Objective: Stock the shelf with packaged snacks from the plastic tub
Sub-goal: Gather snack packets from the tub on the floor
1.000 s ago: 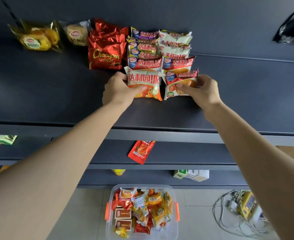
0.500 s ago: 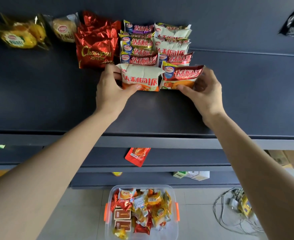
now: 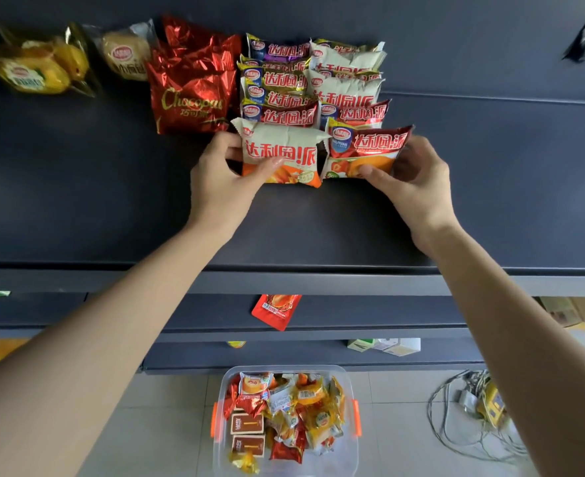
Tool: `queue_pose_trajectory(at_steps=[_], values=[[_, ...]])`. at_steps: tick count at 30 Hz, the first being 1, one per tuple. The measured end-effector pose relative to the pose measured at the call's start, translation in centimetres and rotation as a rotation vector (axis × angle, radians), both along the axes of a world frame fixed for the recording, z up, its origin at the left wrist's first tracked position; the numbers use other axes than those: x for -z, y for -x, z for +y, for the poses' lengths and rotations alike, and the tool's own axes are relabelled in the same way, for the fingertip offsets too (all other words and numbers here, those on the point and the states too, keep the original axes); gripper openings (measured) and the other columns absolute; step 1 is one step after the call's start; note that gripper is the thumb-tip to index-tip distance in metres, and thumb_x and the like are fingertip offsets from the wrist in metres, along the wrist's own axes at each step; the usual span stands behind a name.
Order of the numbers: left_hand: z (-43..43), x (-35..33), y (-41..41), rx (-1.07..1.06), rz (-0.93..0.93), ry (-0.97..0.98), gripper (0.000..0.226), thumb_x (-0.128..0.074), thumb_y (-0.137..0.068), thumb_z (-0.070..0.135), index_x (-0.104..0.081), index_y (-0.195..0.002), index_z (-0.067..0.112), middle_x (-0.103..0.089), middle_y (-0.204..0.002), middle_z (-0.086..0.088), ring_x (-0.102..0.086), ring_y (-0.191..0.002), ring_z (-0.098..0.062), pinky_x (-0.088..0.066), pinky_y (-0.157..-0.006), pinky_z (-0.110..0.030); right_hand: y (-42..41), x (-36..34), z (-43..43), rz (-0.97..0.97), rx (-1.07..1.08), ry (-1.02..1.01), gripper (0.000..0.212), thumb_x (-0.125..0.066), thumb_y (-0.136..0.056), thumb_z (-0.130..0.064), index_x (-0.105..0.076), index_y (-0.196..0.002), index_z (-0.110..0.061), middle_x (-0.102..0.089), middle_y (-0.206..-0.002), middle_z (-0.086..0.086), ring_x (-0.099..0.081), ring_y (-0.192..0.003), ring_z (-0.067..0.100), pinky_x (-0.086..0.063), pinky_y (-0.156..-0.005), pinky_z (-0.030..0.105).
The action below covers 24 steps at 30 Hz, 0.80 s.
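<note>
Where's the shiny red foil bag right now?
In the head view, the red foil bag sits on the top shelf, upper left of centre, between the pale bun packet and the stacked pie packets.

- L hand [image 3: 220,180]: yours, reached fwd, back toward camera. Thumb lies across front of cream packet [image 3: 284,146], fingers curled behind its L edge; pinch grip.
- R hand [image 3: 420,182]: mirrored pose. Thumb on lower front of red packet [image 3: 370,142], fingers curled behind its R edge.
- Both forearms: bare, extended, angling inward. Hands level w/ each other, not touching.
</note>
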<state>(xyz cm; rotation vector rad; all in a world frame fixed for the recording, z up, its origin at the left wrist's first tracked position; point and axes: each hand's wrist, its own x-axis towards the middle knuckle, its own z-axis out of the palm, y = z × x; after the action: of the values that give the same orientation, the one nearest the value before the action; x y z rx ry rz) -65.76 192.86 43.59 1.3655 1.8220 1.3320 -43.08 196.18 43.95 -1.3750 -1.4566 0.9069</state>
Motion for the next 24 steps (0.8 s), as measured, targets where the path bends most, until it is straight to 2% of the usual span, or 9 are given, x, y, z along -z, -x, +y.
queue_pose_trajectory(at_steps=[4, 9, 11, 13, 15, 17, 19, 21, 24], values=[[0.0, 0.1, -0.1, 0.001, 0.047, -0.008, 0.040, -0.078, -0.075, 0.040, -0.055, -0.103, 0.022, -0.063, -0.107, 0.009, -0.057, -0.088, -0.006, -0.045, -0.074, -0.017, 0.0, 0.2, 0.2, -0.017, -0.028, 0.010, 0.057, -0.083, -0.072, -0.021, -0.054, -0.120, -0.011, -0.067, -0.114, -0.002, -0.064, -0.104, 0.009, -0.052, -0.094, 0.030], [-0.1, 0.0, -0.1, -0.002, 0.027, -0.018, 0.055, -0.082, -0.071, 0.039, -0.048, -0.110, 0.020, -0.058, -0.105, 0.013, -0.056, -0.090, 0.001, -0.042, -0.070, -0.008, 0.0, 0.1, 0.0, 0.003, -0.019, 0.013, 0.068, -0.083, -0.072, -0.018, -0.048, -0.129, -0.010, -0.064, -0.119, -0.001, -0.061, -0.110, 0.009, -0.048, -0.098, 0.027], [-0.4, -0.2, 0.0, -0.002, 0.012, -0.023, 0.065, -0.085, -0.068, 0.037, -0.043, -0.115, 0.018, -0.058, -0.112, 0.006, -0.055, -0.096, 0.002, -0.042, -0.072, -0.004, 0.1, -0.3, -0.3, 0.021, 0.002, 0.025, 0.078, -0.083, -0.072, -0.021, -0.041, -0.137, -0.013, -0.058, -0.126, 0.000, -0.056, -0.117, 0.011, -0.044, -0.102, 0.027], [-0.8, -0.3, 0.1, -0.012, 0.023, -0.015, 0.075, -0.085, -0.067, 0.036, -0.040, -0.123, 0.015, -0.056, -0.121, -0.002, -0.055, -0.104, -0.005, -0.040, -0.073, -0.002, 0.1, -0.7, -1.0, 0.030, 0.031, 0.046, 0.085, -0.082, -0.073, -0.026, -0.033, -0.142, -0.017, -0.050, -0.135, 0.002, -0.049, -0.125, 0.014, -0.041, -0.105, 0.028], [-1.8, -0.5, 0.3, -0.045, 0.066, 0.022, 0.082, -0.084, -0.068, 0.038, -0.037, -0.131, 0.014, -0.052, -0.126, -0.003, -0.052, -0.106, -0.008, -0.042, -0.076, -0.008, 0.1, -1.1, -2.2, 0.005, 0.063, 0.073, 0.089, -0.081, -0.074, -0.029, -0.028, -0.145, -0.020, -0.040, -0.143, 0.003, -0.041, -0.130, 0.014, -0.038, -0.106, 0.029], [-3.0, -0.6, 0.5, -0.091, 0.154, 0.059, 0.087, -0.082, -0.066, 0.047, -0.039, -0.133, 0.014, -0.050, -0.127, -0.003, -0.053, -0.107, -0.015, -0.047, -0.088, -0.029, 0.1, -1.3, -3.8, -0.058, 0.069, 0.097, 0.093, -0.079, -0.075, -0.032, -0.022, -0.148, -0.022, -0.032, -0.148, 0.003, -0.034, -0.134, 0.014, -0.034, -0.110, 0.033], [-4.4, -1.0, 0.8, -0.117, 0.283, 0.109, 0.088, -0.079, -0.066, 0.055, -0.042, -0.135, 0.014, -0.049, -0.131, -0.004, -0.049, -0.118, -0.023, -0.041, -0.099, -0.043, 0.0, -1.5, -5.5, -0.187, 0.052, 0.108, 0.097, -0.076, -0.077, -0.039, -0.016, -0.151, -0.023, -0.025, -0.152, 0.001, -0.026, -0.139, 0.015, -0.028, -0.115, 0.041], [-6.0, -1.7, 0.8, -0.094, 0.387, 0.168, 0.088, -0.072, -0.071, 0.060, -0.041, -0.139, 0.013, -0.047, -0.138, -0.007, -0.041, -0.128, -0.026, -0.034, -0.105, -0.042, 0.0, -1.9, -7.3, -0.372, 0.021, 0.089, 0.095, -0.070, -0.081, -0.047, -0.010, -0.152, -0.023, -0.018, -0.156, 0.001, -0.019, -0.143, 0.018, -0.020, -0.117, 0.044], [-8.9, -2.9, 0.3, -0.020, 0.500, 0.217, 0.087, -0.062, -0.078, 0.064, -0.037, -0.143, 0.011, -0.040, -0.147, -0.008, -0.035, -0.135, -0.026, -0.028, -0.108, -0.039, 0.5, -2.6, -10.5, -0.644, -0.074, 0.016, 0.089, -0.058, -0.086, -0.053, -0.010, -0.153, -0.021, -0.013, -0.159, 0.000, -0.013, -0.144, 0.019, -0.014, -0.114, 0.038]])
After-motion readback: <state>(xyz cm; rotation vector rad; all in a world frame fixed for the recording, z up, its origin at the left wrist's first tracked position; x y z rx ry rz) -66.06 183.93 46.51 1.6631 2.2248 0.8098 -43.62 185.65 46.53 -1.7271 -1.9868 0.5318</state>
